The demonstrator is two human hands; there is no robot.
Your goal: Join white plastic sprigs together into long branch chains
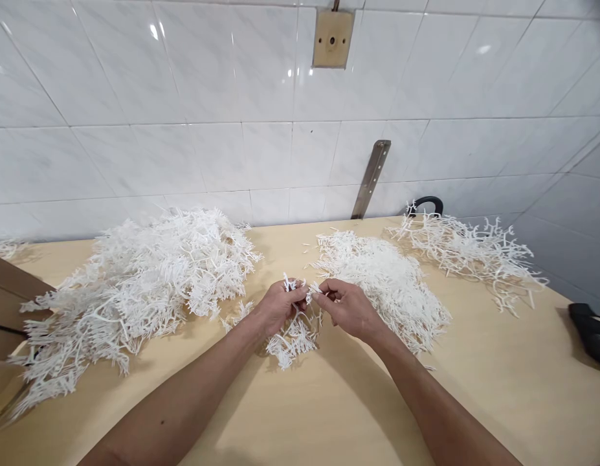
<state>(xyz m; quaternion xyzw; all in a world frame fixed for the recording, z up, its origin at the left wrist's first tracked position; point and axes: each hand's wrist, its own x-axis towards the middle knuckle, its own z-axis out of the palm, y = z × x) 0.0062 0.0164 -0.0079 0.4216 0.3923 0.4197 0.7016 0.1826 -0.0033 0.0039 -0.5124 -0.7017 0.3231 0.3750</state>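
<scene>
1. White sprig [294,338] lies between the hands, over the table [494,388], its tangled branches spreading toward the person.
2. Left hand [279,307], nearer, clamps it.
3. Right hand [352,308] pinches tips at its right.

Pale wood-toned table [503,382], smooth top, back edge close to a tiled wall. Left side: large, fluffy heap [158,272] of white branching pieces, its near end trailing beside a brown box [13,285]. Small white patch [6,247] at the far left rear. Right of centre: denser mound [387,278] of short white bits; a few loose crumbs [307,248] just beside it. Farther right: open tangle [467,249] of thin white stems, black loop [433,202] behind. Black object [591,333] at right, partly cut off.
</scene>
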